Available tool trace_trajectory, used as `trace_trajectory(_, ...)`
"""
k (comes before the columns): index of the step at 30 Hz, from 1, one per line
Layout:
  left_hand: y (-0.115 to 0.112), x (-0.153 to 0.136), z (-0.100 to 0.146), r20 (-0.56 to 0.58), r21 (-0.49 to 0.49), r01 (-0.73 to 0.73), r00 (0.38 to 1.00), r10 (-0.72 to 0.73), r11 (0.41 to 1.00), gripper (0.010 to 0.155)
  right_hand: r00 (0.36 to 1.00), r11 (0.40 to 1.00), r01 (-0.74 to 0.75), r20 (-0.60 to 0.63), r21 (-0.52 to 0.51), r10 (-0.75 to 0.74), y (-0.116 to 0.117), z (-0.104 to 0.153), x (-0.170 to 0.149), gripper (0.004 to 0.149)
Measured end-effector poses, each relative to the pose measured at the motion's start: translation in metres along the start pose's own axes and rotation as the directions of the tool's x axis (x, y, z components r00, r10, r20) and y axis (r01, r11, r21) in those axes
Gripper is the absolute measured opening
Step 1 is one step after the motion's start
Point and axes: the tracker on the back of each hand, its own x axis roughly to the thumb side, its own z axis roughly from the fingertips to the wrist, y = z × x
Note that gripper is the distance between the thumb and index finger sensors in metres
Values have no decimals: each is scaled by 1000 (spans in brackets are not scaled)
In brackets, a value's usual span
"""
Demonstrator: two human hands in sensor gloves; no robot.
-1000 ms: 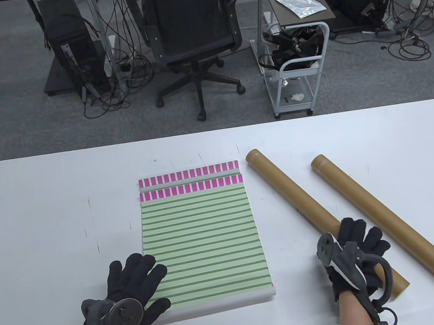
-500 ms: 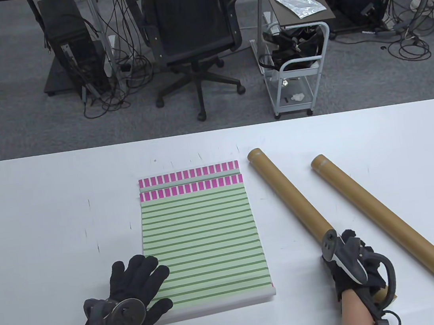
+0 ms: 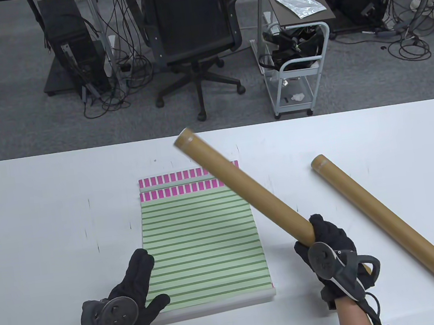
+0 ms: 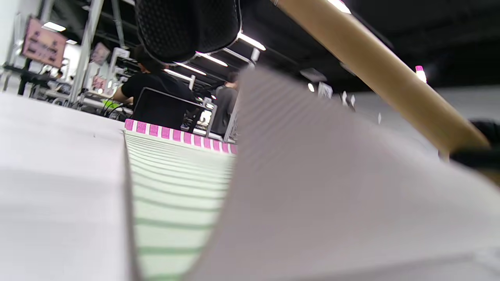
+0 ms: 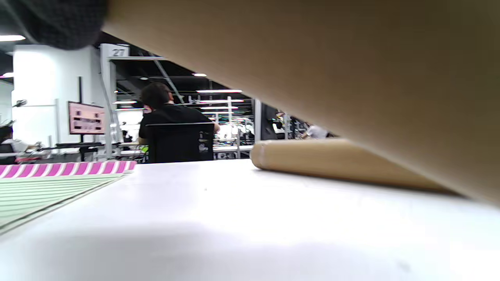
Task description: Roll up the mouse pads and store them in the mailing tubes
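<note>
Two green-striped mouse pads [image 3: 202, 244] with pink top bands lie stacked in the table's middle; their pink bands [image 5: 66, 168] show low in the right wrist view. My right hand [image 3: 328, 251] grips a brown mailing tube [image 3: 244, 190] near its lower end and holds it raised, slanting up and left over the pads' right corner. The same tube [image 4: 375, 74] crosses the left wrist view. My left hand [image 3: 137, 284] rests with straight fingers on the pad's near left corner, where the near edge [image 4: 312, 187] curls up. A second tube [image 3: 393, 227] lies on the table to the right.
The white table [image 3: 31, 235] ends at its far edge near an office chair [image 3: 192, 34] and a small white cart [image 3: 297, 72]. The lying tube [image 5: 332, 160] runs diagonally to the table's near right corner.
My right hand closed around the left tube and lifted it off the table, swinging its far end up and left over the pads. My left hand's fingers drew together on the pad corner.
</note>
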Motion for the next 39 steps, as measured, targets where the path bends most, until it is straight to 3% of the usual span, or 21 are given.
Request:
trace_trajectory(3, 4, -12, 1, -64, 41, -168, 983, 170, 985, 93, 989, 989, 148, 21, 1, -148, -4, 4, 4, 84)
trace_trajectory(6, 6, -23, 1, -111, 88, -331, 934, 340, 939, 91, 994, 999, 35, 102, -31, -32, -8, 7, 8, 81)
trace_trajectory(10, 6, -29, 0, -78, 100, -490, 864, 498, 866, 70, 987, 999, -21, 161, -31, 26, -6, 10, 17, 79)
trace_trajectory(15, 6, -37, -1, -171, 150, -516, 827, 536, 843, 53, 983, 999, -29, 178, -38, 35, -6, 12, 19, 78)
trace_trajectory(17, 0, -39, -2, -264, 141, -498, 814, 517, 856, 57, 979, 997, -53, 194, -56, 63, -6, 13, 24, 78)
trace_trajectory(20, -7, -41, -2, -301, 121, -481, 816, 494, 868, 62, 976, 995, -67, 204, -71, 80, -6, 14, 28, 78)
trace_trajectory(23, -6, -42, -2, -302, 137, -474, 816, 492, 870, 52, 970, 993, -93, 216, -76, 107, -5, 15, 29, 78)
trace_trajectory(28, -6, -44, -1, -306, 144, -519, 786, 537, 843, 49, 969, 992, -119, 212, -48, 126, -1, 15, 24, 78)
trace_trajectory(33, -10, -44, -4, -260, 63, -642, 729, 634, 764, 45, 975, 989, -147, 173, 20, 141, 9, 11, 15, 78)
trace_trajectory(39, -13, -43, -6, -207, 5, -704, 694, 689, 711, 44, 978, 986, -157, 143, 48, 149, 12, 9, 7, 78)
